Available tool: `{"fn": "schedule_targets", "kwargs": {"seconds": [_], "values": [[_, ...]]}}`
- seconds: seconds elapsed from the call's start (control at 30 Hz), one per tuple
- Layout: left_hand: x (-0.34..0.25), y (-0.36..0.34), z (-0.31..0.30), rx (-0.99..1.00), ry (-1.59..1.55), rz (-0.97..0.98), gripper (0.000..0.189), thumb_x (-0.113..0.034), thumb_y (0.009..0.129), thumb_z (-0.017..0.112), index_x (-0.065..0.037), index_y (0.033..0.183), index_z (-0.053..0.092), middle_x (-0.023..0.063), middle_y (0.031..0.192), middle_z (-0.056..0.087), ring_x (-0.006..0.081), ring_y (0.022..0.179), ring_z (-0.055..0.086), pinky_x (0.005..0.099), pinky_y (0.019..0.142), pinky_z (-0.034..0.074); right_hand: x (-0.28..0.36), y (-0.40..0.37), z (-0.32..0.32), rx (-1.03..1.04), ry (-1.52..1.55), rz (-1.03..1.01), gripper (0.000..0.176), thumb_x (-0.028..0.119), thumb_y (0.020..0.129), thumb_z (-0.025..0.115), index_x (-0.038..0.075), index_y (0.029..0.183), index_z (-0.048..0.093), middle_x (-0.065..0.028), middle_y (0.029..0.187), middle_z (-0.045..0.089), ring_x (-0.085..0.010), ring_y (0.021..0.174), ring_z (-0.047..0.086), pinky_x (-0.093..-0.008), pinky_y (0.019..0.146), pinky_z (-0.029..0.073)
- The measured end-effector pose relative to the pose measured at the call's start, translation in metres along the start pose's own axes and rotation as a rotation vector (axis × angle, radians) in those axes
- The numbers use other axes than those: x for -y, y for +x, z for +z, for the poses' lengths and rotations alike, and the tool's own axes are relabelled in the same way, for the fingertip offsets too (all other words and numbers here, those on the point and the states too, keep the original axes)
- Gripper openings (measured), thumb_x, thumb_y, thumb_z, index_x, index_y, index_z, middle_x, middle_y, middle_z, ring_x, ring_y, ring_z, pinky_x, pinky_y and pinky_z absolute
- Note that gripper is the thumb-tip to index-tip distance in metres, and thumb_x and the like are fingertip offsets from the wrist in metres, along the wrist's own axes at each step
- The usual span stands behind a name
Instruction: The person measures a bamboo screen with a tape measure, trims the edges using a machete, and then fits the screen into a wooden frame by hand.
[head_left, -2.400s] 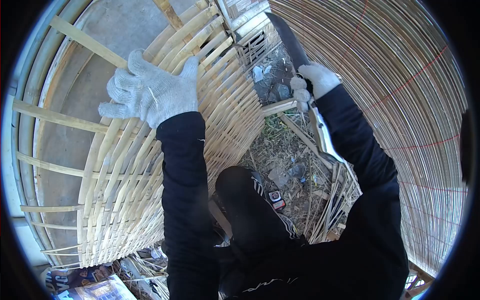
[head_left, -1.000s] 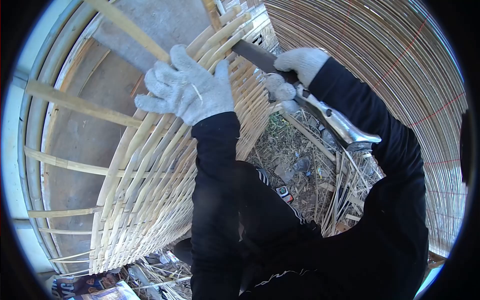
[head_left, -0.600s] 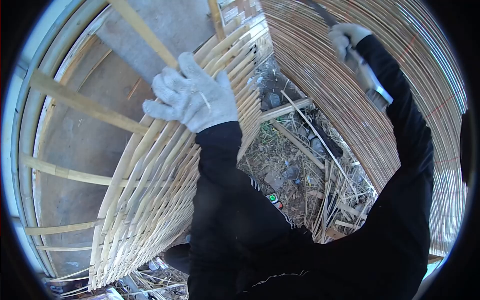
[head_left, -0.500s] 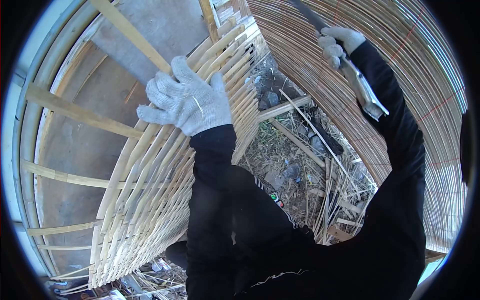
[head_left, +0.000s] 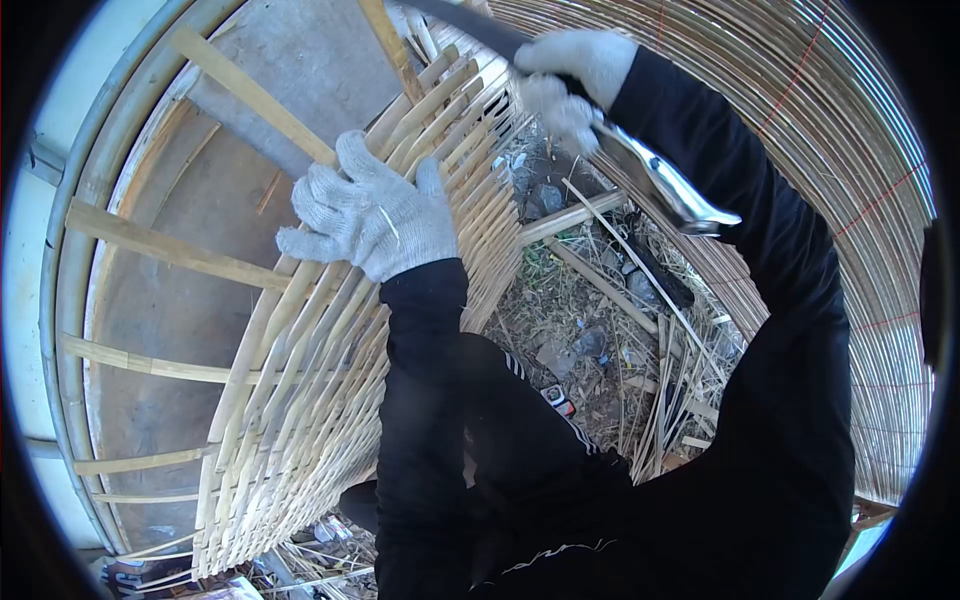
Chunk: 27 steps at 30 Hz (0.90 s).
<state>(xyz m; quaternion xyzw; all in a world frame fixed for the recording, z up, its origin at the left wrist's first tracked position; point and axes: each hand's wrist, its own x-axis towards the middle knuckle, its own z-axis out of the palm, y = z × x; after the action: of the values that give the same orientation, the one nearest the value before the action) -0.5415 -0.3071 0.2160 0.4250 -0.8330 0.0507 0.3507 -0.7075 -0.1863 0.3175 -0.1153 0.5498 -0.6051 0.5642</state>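
Woven panel point(head_left: 300, 400) left, slatted screen point(head_left: 885, 280) right, debris point(head_left: 545, 310) (loose strips point(head_left: 660, 395) included) between.

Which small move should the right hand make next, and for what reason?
Probably lower the long blade toward the woven panel, clear of the left hand: the right hand holds it raised, while the left hand lies spread on the panel.

Light glints between the slats of a red-threaded slatted screen point(head_left: 880, 290). Left of that screen I see straw-strewn, littered ground point(head_left: 535, 310); farther left of it, a grey-brown board point(head_left: 160, 305), then a pale wall point(head_left: 28, 330).
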Motion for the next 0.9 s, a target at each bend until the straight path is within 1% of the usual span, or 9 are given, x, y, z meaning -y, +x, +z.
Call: {"fn": "schedule_targets", "kwargs": {"seconds": [0.03,0.07,0.13,0.17,0.23,0.27,0.43,0.67,0.9], "values": [[0.000,-0.002,-0.001,0.004,0.005,-0.002,0.076,-0.045,0.069,0.084,-0.012,0.129,0.050,0.0212,0.120,0.046,0.0401,0.129,0.035,0.0736,0.107,0.009,-0.009,0.010,-0.002,-0.175,-0.156,-0.188,0.028,0.020,0.099,0.048,0.000,0.082,0.057,-0.0031,0.058,0.053,-0.0118,0.036,0.046,-0.0296,0.032,0.036],[-0.001,-0.003,-0.003,0.022,0.009,-0.002,0.076,-0.046,0.069,0.083,-0.013,0.129,0.050,0.0211,0.120,0.046,0.0399,0.129,0.034,0.0734,0.108,0.008,-0.016,0.013,-0.009,-0.084,-0.303,-0.224,0.027,0.020,0.099,0.049,0.000,0.084,0.059,-0.0041,0.058,0.054,-0.0125,0.037,0.046,-0.0300,0.032,0.037],[-0.005,0.000,-0.005,0.032,0.006,0.008,0.076,-0.046,0.069,0.083,-0.013,0.129,0.050,0.0210,0.120,0.046,0.0398,0.130,0.034,0.0732,0.108,0.008,-0.015,-0.002,-0.010,-0.075,-1.005,-0.346,0.029,0.026,0.099,0.053,0.000,0.104,0.065,-0.0042,0.078,0.061,-0.0151,0.076,0.061,-0.0322,0.070,0.052],[-0.005,0.001,-0.004,-0.004,0.027,0.002,0.074,-0.046,0.068,0.083,-0.015,0.127,0.050,0.0188,0.119,0.048,0.0388,0.128,0.036,0.0730,0.106,0.012,-0.015,-0.008,-0.007,-0.135,-1.056,-0.379,0.026,0.023,0.100,0.051,0.000,0.101,0.064,-0.0030,0.075,0.060,-0.0133,0.067,0.060,-0.0314,0.063,0.053],[-0.004,-0.004,-0.002,-0.025,0.043,-0.003,0.072,-0.045,0.067,0.083,-0.017,0.124,0.050,0.0166,0.117,0.049,0.0379,0.127,0.038,0.0728,0.104,0.016,-0.012,-0.017,-0.004,0.070,-0.294,-0.132,0.016,0.014,0.095,0.052,0.001,0.087,0.055,-0.0066,0.059,0.053,-0.0173,0.038,0.048,-0.0346,0.034,0.041],[-0.004,-0.004,-0.001,-0.005,0.037,-0.010,0.074,-0.047,0.068,0.083,-0.015,0.127,0.050,0.0179,0.119,0.048,0.0383,0.130,0.034,0.0728,0.106,0.012,-0.010,-0.015,-0.001,-0.070,-0.134,-0.126,0.015,0.014,0.096,0.050,0.001,0.087,0.052,-0.0057,0.059,0.052,-0.0157,0.035,0.046,-0.0328,0.033,0.041],[-0.006,0.000,-0.007,0.061,0.022,-0.036,0.077,-0.047,0.069,0.083,-0.014,0.130,0.049,0.0183,0.122,0.047,0.0382,0.131,0.032,0.0722,0.108,0.008,-0.026,-0.033,0.013,0.019,-0.538,-0.108,0.015,0.017,0.101,0.047,0.002,0.098,0.051,-0.0008,0.064,0.052,-0.0099,0.043,0.050,-0.0250,0.039,0.044],[-0.002,-0.002,-0.005,0.003,0.037,-0.009,0.079,-0.044,0.068,0.085,-0.013,0.130,0.049,0.0173,0.122,0.048,0.0380,0.130,0.034,0.0713,0.109,0.009,-0.078,-0.051,-0.011,-0.292,0.023,-0.396,0.010,0.013,0.098,0.048,0.003,0.097,0.048,-0.0018,0.065,0.048,-0.0112,0.045,0.046,-0.0271,0.038,0.042],[0.001,-0.002,-0.003,-0.009,0.055,0.037,0.078,-0.046,0.069,0.084,-0.013,0.131,0.048,0.0190,0.121,0.046,0.0397,0.129,0.034,0.0739,0.106,0.010,-0.122,-0.044,-0.015,-0.324,0.255,-0.037,0.008,0.014,0.095,0.048,0.007,0.096,0.046,-0.0013,0.063,0.047,-0.0131,0.040,0.042,-0.0316,0.033,0.040]]}}
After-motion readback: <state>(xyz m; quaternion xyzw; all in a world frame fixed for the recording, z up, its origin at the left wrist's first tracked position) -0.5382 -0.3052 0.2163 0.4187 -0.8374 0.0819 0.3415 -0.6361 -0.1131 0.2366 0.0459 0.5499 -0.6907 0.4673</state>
